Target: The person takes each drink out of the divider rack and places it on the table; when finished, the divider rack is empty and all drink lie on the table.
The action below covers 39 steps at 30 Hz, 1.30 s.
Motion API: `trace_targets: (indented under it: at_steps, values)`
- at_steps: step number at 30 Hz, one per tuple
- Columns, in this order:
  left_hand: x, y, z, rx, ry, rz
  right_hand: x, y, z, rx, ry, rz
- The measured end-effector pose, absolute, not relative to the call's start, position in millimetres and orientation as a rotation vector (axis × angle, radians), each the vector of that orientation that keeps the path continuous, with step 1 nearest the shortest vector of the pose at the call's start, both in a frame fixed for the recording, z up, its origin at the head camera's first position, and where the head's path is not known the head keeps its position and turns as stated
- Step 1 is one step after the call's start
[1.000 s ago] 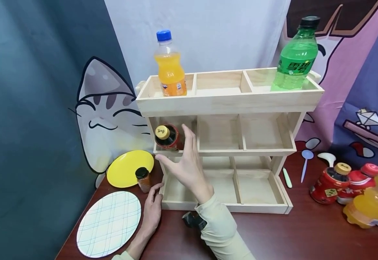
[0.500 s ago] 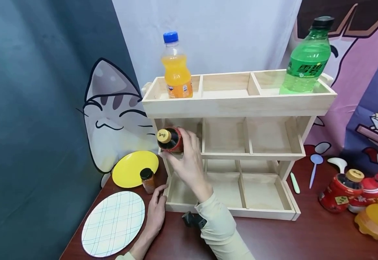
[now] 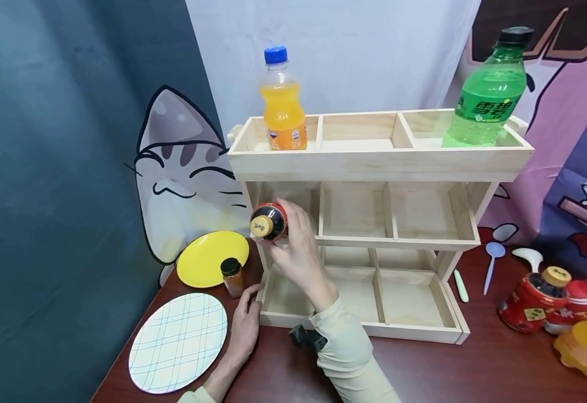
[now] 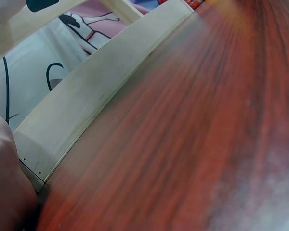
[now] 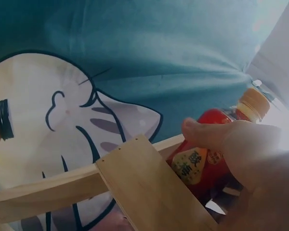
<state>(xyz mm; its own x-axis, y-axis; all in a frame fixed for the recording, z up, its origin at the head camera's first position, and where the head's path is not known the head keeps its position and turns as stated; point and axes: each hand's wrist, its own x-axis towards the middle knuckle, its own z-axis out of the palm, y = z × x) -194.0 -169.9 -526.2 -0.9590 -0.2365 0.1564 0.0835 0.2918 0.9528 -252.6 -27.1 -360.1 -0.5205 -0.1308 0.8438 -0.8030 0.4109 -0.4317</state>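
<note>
The right hand (image 3: 301, 260) grips a dark-filled bottle with a red label and a gold cap (image 5: 207, 175), thumb across the label. The bottle leans, cap toward the person, at the front of the left compartment of the middle tier in a three-tier rack of pale bare wood (image 3: 374, 166); whether its base rests on anything cannot be made out. That lean asks for a slow wrist, with the base kept off the front rail (a knock there could jolt the whole rack).

The left hand (image 3: 245, 333), fingers loosely extended and gripping nothing, seems to touch the rack's lower left front corner. Light, steady pressure there would make a good brace.

Just beyond those fingers stands a small brown jar with a black lid (image 3: 234, 284), beside a round yellow plate (image 3: 198, 257); the left hand had best not slide outward into the jar. A round white plate with blue checked lines (image 3: 177, 342) lies left of it on the reddish-brown wooden bench (image 3: 424, 369).

Overhead, a bottle of orange drink with a blue cap (image 3: 283, 109) stands in the top tier, so any lift should come forward first, clear of the board above.
</note>
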Motion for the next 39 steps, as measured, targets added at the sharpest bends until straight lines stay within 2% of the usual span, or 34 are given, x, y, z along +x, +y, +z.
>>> trace_targets:
  at_steps: [14, 27, 39]
  values:
    - [-192, -173, -525, 0.104, -2.258, -1.725, -242, -14, -347, 0.934, -1.930, 1.406]
    - [-193, -172, -526, 0.127, -2.281, -1.715, -214, 6, -317, 0.954, -1.773, 1.512]
    - [-194, -173, -527, 0.116, -2.279, -1.772, -221, -1, -338, 0.870, -1.783, 1.937]
